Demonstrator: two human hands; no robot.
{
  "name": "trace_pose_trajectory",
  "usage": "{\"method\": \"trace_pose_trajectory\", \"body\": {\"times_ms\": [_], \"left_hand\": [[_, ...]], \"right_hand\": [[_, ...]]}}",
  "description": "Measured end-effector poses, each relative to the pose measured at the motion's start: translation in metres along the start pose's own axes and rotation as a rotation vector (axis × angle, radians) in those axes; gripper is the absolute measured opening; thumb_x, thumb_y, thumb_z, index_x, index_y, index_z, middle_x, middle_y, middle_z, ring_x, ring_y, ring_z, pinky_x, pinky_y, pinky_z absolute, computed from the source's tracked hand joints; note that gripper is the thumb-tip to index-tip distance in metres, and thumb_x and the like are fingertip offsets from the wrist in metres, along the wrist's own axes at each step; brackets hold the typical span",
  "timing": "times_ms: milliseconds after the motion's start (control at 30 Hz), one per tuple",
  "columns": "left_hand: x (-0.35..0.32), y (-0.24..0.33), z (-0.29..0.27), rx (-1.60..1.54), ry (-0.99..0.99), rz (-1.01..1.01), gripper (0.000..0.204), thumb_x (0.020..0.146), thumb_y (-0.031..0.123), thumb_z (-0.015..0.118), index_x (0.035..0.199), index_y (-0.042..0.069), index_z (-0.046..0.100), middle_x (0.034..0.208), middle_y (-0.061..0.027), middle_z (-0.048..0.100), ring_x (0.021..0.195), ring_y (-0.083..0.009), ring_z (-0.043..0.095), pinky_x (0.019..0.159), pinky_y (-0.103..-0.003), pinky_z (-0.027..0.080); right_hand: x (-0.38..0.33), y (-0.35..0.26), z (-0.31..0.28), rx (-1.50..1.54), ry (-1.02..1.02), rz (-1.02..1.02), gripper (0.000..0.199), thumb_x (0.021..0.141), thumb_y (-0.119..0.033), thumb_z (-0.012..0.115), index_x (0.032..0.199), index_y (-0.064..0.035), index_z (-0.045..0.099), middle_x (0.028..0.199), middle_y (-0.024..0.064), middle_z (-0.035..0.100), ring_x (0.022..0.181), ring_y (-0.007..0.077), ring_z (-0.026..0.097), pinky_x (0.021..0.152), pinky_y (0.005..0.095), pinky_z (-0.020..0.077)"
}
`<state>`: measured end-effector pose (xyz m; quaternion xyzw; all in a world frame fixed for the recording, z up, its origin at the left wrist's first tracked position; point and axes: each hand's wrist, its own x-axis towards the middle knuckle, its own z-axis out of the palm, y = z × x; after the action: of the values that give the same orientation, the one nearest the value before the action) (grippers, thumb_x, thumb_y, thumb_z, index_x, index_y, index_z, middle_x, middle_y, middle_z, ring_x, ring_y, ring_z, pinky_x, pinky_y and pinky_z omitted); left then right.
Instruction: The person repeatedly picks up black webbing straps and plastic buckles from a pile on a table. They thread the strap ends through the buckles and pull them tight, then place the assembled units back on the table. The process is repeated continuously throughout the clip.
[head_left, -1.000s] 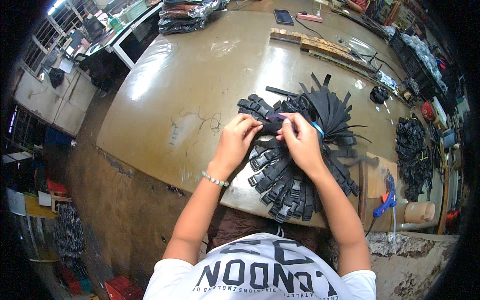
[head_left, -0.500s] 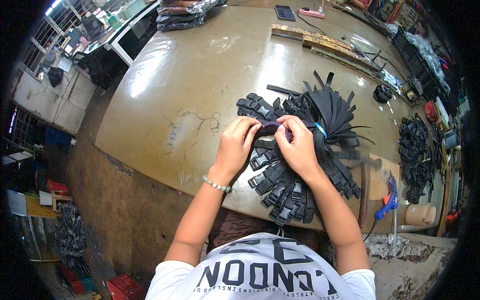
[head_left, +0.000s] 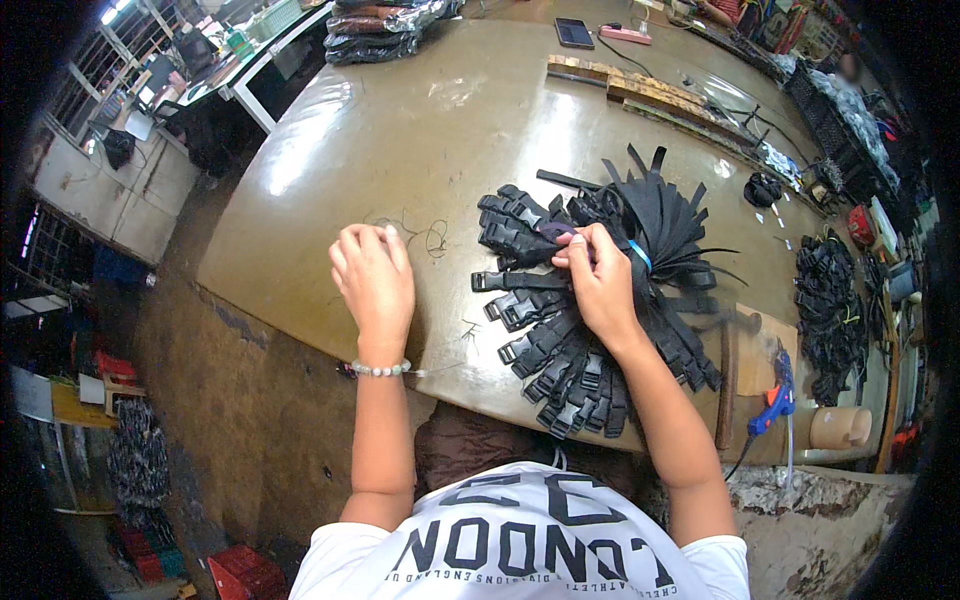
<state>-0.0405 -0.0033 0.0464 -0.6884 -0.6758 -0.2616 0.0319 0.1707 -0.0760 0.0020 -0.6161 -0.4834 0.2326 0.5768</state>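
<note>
Head view, my only feed. Just changed: the left hand (head_left: 375, 285) is off the dark purple band (head_left: 556, 230) and hangs alone over the table (head_left: 290, 240), toward its front-left edge, just beside loose black threads (head_left: 426, 238). Its fingers are half curled, back toward me; nothing shows in them, though I can't make out whether a thin thread is pinched underneath. The right hand (head_left: 600, 285) grips the band between thumb and fingertips, over the bundle of black straps (head_left: 660, 230). I judge that two-handed work on the band is interrupted, with the right hand keeping its place.

The bundle lies by the table's front edge, toward the front-right corner, a blue tie (head_left: 640, 254) around it and buckles (head_left: 517, 310) fanned toward the left and front edges.

Against half a second ago: both hands were then at the band, which ran between them; now only the right is. The left's withdrawal uncovers straps and buckles on the bundle's left side. The right hand has barely moved. The blue glue gun (head_left: 775, 400), near the front-right corner, is unchanged.
</note>
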Motion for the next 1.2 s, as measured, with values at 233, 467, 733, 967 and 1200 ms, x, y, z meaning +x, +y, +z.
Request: {"method": "trace_pose_trajectory", "body": {"times_ms": [233,467,733,967,1200], "left_hand": [[0.002,0.035,0.027,-0.629,-0.571,0.65,0.043,0.098,0.034,0.05,0.085,-0.001,0.07,0.083,-0.0155,0.068,0.093,-0.0308,0.063,0.088,-0.039,0.047],[-0.011,0.038,0.011,-0.457,-0.954,0.445,0.046,0.094,0.041,0.059,0.093,-0.004,0.071,0.075,-0.0143,0.07,0.067,-0.0179,0.064,0.067,-0.034,0.05],[-0.04,0.031,0.026,-0.788,-0.842,0.211,0.055,0.081,0.026,0.078,0.124,-0.004,0.061,0.067,-0.0015,0.056,0.064,-0.0084,0.051,0.061,-0.026,0.045],[-0.038,0.032,0.025,-0.773,-0.839,0.236,0.057,0.08,0.025,0.079,0.126,-0.003,0.06,0.068,-0.0009,0.056,0.063,-0.008,0.05,0.06,-0.026,0.044],[-0.041,0.031,0.027,-0.759,-0.819,0.254,0.057,0.08,0.025,0.078,0.126,-0.004,0.059,0.068,-0.0006,0.056,0.062,-0.0077,0.05,0.059,-0.025,0.044]], "right_hand": [[-0.008,-0.001,-0.009,0.242,-0.039,-0.065,0.022,0.102,-0.015,0.044,0.094,0.0032,0.053,0.092,0.0126,0.066,0.08,0.0184,0.068,0.073,0.0305,0.056],[-0.011,-0.011,-0.011,0.177,-0.053,-0.073,0.02,0.1,-0.013,0.048,0.092,0.0032,0.054,0.086,0.0116,0.065,0.076,0.0156,0.066,0.069,0.0292,0.0534],[-0.006,-0.023,-0.032,-0.359,-0.281,-0.128,0.017,0.089,-0.012,0.056,0.086,0.0049,0.059,0.081,0.015,0.064,0.073,0.0212,0.063,0.065,0.0319,0.0489],[-0.006,-0.027,-0.029,-0.358,-0.28,-0.096,0.015,0.084,-0.011,0.058,0.086,0.004,0.06,0.079,0.0157,0.06,0.068,0.0238,0.058,0.062,0.033,0.0454],[-0.008,-0.021,-0.028,-0.365,-0.301,-0.162,0.016,0.081,-0.011,0.061,0.08,0.0047,0.057,0.079,0.0191,0.057,0.071,0.0326,0.059,0.064,0.039,0.0472]]}}
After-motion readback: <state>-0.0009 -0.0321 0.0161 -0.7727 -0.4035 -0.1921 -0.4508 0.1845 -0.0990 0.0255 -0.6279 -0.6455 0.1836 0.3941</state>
